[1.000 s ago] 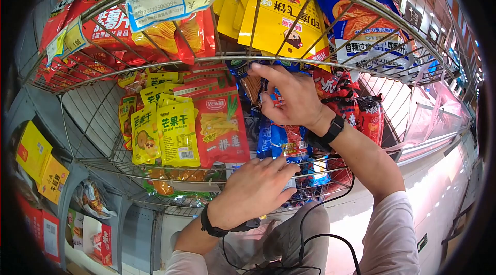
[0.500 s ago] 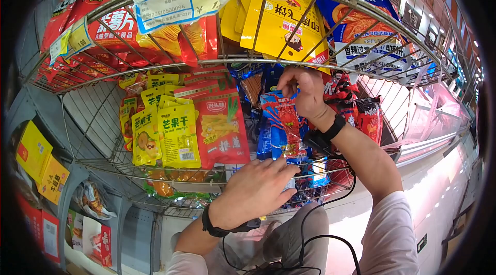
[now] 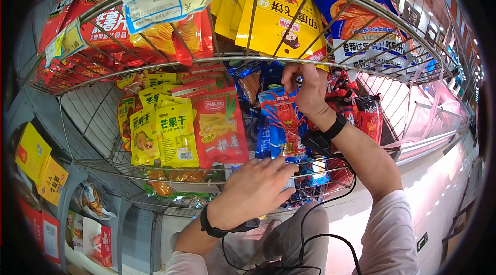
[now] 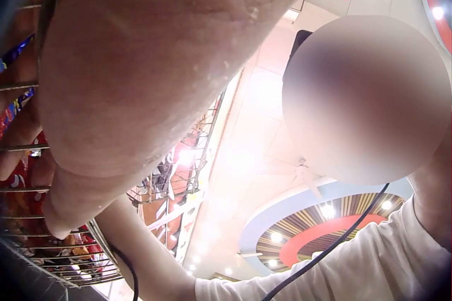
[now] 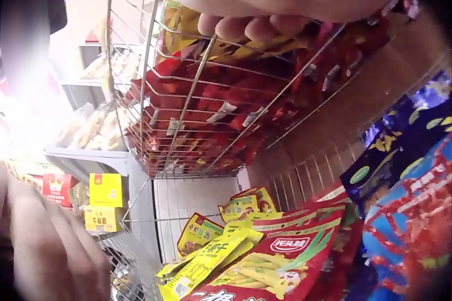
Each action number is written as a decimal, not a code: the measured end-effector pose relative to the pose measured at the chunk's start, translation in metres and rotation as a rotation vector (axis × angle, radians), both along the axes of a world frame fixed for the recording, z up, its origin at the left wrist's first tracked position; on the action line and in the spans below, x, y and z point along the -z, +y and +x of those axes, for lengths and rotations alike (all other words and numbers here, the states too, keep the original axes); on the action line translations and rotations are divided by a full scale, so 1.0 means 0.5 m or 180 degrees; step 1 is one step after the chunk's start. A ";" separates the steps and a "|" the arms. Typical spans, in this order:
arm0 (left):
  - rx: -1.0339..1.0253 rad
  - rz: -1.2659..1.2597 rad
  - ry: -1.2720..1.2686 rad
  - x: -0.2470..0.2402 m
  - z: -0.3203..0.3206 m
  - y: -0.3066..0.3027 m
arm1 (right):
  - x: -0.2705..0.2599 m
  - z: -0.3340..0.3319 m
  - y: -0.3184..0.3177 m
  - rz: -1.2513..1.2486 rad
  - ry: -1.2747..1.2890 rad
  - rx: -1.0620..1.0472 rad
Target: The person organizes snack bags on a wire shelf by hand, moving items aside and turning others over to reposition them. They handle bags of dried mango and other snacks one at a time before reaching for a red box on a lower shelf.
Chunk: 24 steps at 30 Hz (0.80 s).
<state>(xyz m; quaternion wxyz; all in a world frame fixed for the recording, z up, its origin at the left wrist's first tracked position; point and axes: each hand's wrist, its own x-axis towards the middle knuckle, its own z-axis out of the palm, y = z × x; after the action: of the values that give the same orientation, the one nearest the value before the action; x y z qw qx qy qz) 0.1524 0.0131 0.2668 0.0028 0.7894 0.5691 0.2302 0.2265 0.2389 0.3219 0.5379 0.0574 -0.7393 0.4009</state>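
Observation:
My left hand [image 3: 256, 187] lies with extended fingers over the front rim of the lower wire basket [image 3: 139, 171]. The thumb [image 4: 60, 216] shows beside the wires in the left wrist view. Just under the upper basket, my right hand [image 3: 310, 91] has bent fingers, with fingertips right at the top of a blue and red snack packet [image 3: 284, 125]. In the right wrist view its curled fingertips [image 5: 233, 27] overlap the upper basket, while the blue and red packet [image 5: 417, 223] stands lower right. I cannot tell whether the right fingers pinch anything.
Yellow dried mango packets [image 3: 176, 133] and red snack packets [image 3: 219, 125] stand left in the lower basket; red and black packets [image 3: 367, 117] stand right. Above, the upper basket's wire rim [image 3: 206, 61] crosses over the right hand. A cable [image 3: 336, 236] hangs below.
My right hand has moved from the dark packets over to the blue and red packet, its pointing fingers now bent downward. That packet shows more fully. The left hand stays at the rim.

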 end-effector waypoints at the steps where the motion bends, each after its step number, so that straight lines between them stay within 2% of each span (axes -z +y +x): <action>1: 0.0001 -0.0004 -0.0003 -0.001 0.000 0.000 | 0.000 0.000 0.001 0.0082 0.0016 0.0039; 8: 0.0006 0.0003 -0.0051 -0.003 -0.001 0.000 | -0.013 -0.006 -0.035 -0.0259 -0.0102 0.0277; 10: -0.0002 0.0014 -0.0010 -0.003 0.000 0.000 | -0.017 -0.003 -0.023 0.0022 -0.0184 0.0212; 20: -0.0014 0.0048 -0.0011 -0.001 0.000 0.000 | -0.030 0.001 -0.034 0.0234 -0.0201 0.0013; 24: -0.0006 0.0005 -0.0019 -0.003 0.000 0.000 | -0.019 -0.018 -0.047 -0.0135 -0.0059 0.0181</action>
<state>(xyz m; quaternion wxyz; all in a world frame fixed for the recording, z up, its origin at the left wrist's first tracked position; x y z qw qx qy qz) 0.1525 0.0130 0.2683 0.0037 0.7881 0.5697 0.2330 0.2173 0.2153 0.3312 0.5433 0.0212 -0.7369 0.4016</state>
